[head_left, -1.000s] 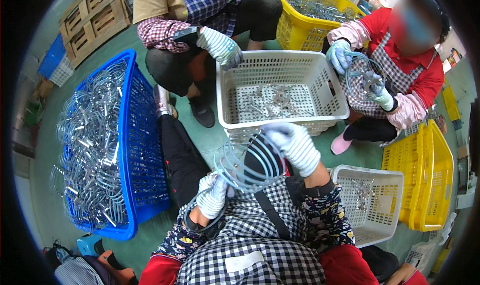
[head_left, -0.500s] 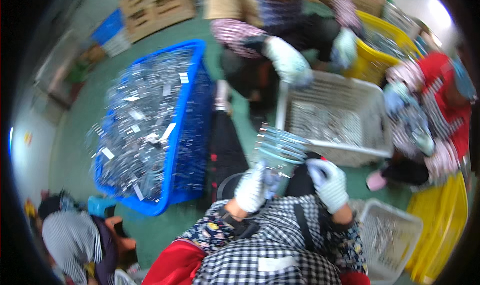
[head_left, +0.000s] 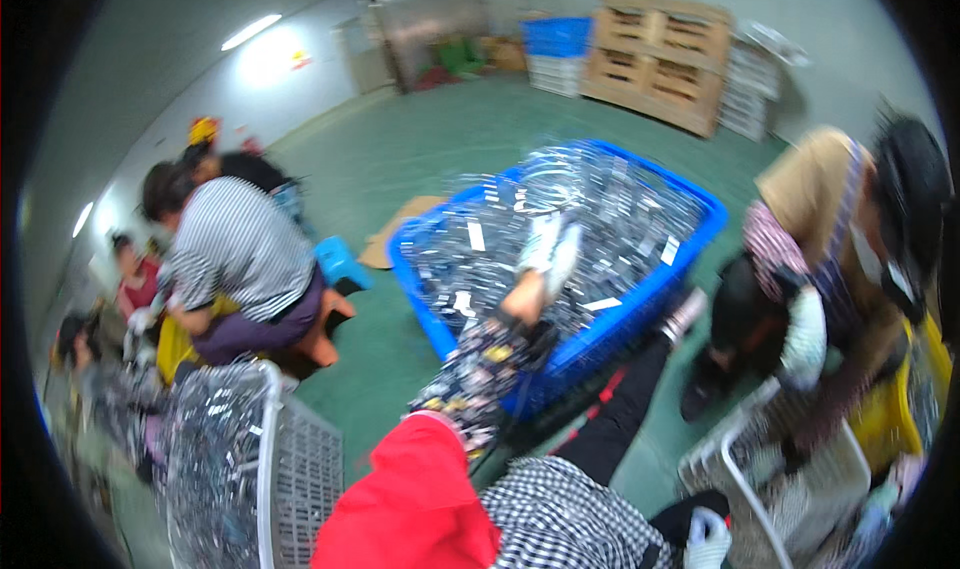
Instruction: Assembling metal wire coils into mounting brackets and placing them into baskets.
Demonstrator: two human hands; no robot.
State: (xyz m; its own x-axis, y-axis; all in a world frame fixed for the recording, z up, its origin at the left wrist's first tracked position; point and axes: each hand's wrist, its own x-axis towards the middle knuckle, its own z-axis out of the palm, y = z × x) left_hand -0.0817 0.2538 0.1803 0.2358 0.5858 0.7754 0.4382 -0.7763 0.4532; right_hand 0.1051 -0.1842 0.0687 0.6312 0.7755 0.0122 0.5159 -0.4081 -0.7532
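My left hand [head_left: 547,251], in a pale glove, reaches out over the big blue basket [head_left: 705,227]. At its fingertips is a bundle of thin, shiny, pale loops [head_left: 553,181], which the hand appears to grip; motion blurs its fingers. The basket is heaped with similar glossy dark and clear strands [head_left: 625,209], with white tags among them. My right hand [head_left: 706,541], also gloved, is low by my knee at the bottom edge of the view. Part of it is cut off, and its fingers are too unclear to read.
A person [head_left: 800,259] bends over a white crate [head_left: 735,469] on the right, beside a yellow tub [head_left: 895,414]. At lower left stands a full grey-white crate [head_left: 300,469]. Another person in stripes [head_left: 240,239] sits near a blue stool [head_left: 341,264]. Wooden pallets [head_left: 660,59] lean behind.
The view has swung left. My left hand has moved from my lap out over the blue basket with the pale bundle. The right hand remains near my knee.
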